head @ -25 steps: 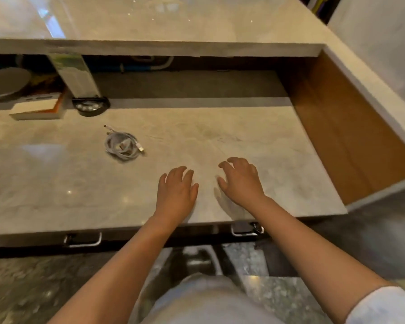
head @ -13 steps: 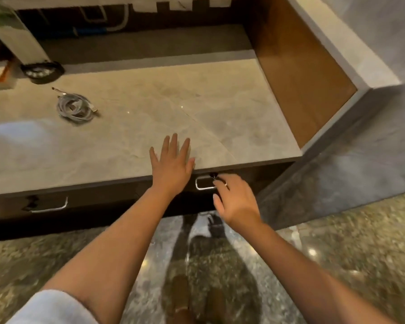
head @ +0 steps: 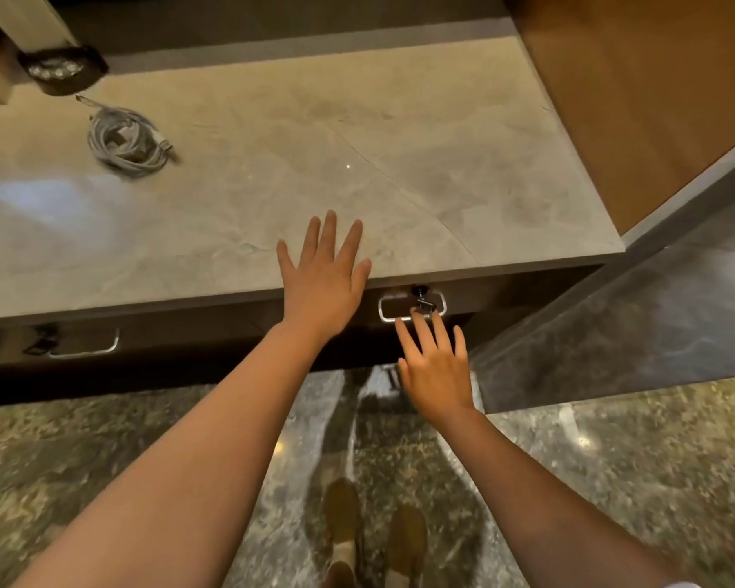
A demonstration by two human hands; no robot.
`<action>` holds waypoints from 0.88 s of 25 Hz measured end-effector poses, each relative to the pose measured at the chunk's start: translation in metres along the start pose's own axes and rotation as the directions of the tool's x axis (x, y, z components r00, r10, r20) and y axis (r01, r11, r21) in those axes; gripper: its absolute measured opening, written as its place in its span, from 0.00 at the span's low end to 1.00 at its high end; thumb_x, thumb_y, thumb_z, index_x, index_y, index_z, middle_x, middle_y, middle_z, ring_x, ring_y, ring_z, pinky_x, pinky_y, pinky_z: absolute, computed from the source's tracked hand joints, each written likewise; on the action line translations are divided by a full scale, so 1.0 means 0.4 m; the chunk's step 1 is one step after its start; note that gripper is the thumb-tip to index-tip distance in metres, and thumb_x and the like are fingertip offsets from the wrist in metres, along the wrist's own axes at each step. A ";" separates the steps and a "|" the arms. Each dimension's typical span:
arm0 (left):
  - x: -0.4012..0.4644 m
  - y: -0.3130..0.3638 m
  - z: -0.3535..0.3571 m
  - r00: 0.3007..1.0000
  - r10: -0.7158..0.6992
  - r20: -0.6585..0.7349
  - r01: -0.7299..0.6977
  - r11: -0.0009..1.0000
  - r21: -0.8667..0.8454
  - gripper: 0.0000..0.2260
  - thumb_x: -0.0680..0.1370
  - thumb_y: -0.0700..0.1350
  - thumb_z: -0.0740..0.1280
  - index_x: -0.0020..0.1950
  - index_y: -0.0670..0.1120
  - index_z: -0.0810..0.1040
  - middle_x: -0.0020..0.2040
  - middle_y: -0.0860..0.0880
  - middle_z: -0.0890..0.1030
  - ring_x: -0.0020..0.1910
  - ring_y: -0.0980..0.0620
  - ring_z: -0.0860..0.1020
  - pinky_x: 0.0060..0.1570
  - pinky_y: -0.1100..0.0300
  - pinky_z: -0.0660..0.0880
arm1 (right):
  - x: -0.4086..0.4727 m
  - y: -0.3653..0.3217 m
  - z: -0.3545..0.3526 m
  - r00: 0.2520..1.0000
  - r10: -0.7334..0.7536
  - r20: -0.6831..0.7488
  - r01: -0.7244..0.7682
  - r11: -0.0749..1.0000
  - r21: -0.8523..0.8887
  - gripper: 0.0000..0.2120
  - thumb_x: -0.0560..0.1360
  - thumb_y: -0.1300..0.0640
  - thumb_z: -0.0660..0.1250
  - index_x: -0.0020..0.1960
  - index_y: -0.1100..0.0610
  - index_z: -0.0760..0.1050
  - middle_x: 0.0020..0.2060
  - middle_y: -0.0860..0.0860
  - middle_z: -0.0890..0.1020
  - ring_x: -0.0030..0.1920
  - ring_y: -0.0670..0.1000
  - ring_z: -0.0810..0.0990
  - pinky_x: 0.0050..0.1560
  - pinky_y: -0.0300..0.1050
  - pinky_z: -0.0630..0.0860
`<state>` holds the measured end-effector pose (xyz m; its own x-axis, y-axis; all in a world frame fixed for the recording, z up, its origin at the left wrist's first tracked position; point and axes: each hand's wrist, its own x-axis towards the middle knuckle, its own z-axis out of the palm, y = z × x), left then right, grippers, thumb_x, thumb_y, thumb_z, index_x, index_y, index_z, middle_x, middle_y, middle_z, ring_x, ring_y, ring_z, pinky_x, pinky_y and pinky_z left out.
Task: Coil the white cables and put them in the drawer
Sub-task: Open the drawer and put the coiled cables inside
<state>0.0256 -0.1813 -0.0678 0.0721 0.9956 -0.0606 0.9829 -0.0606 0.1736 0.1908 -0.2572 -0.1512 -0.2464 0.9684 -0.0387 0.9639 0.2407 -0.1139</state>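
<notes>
A coiled white cable lies on the marble desk top at the far left, its USB plug sticking out to the right. My left hand rests flat on the desk's front edge, fingers spread. My right hand hangs below the edge with straight fingers, its fingertips at the metal handle of the right drawer, where a small key hangs. The drawer front is dark and closed.
A second drawer handle sits at the left under the desk. A black round lamp base stands at the back left. A brown wooden side panel walls the right. Polished stone floor lies below.
My right hand dropped from the desk top to the drawer handle and its fingers have straightened. My left hand slid back to the desk's front edge. The view came closer.
</notes>
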 end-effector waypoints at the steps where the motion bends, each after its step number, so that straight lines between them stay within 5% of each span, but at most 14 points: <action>1: -0.001 0.001 0.001 1.000 0.000 -0.010 0.001 1.000 0.008 0.24 0.81 0.57 0.44 0.76 0.55 0.47 0.79 0.47 0.46 0.77 0.47 0.43 0.70 0.37 0.42 | 0.003 0.008 0.009 1.000 0.004 0.016 -0.004 1.000 -0.012 0.32 0.68 0.54 0.73 0.70 0.55 0.68 0.65 0.57 0.75 0.67 0.61 0.71 0.62 0.65 0.69; 14: 0.003 0.003 -0.003 0.999 0.000 0.032 0.000 1.000 0.002 0.24 0.81 0.57 0.44 0.76 0.55 0.46 0.79 0.47 0.44 0.77 0.47 0.41 0.70 0.37 0.39 | -0.131 -0.029 0.038 0.987 0.133 0.086 -0.138 0.989 0.061 0.33 0.63 0.53 0.73 0.66 0.53 0.70 0.59 0.58 0.78 0.63 0.63 0.73 0.56 0.64 0.73; 22: -0.033 0.009 0.008 0.998 -0.050 0.027 0.050 0.999 0.008 0.24 0.81 0.58 0.42 0.76 0.57 0.43 0.78 0.47 0.42 0.76 0.45 0.39 0.70 0.38 0.37 | -0.302 -0.024 0.045 0.982 0.100 0.159 -0.095 0.995 -0.039 0.30 0.69 0.44 0.62 0.70 0.50 0.66 0.63 0.55 0.77 0.66 0.59 0.73 0.67 0.65 0.59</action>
<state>0.0287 -0.1950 -0.0694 0.0275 0.9950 -0.0956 0.9867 -0.0116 0.1621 0.2095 -0.3775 -0.1632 -0.1618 0.9648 -0.2072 0.9861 0.1503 -0.0705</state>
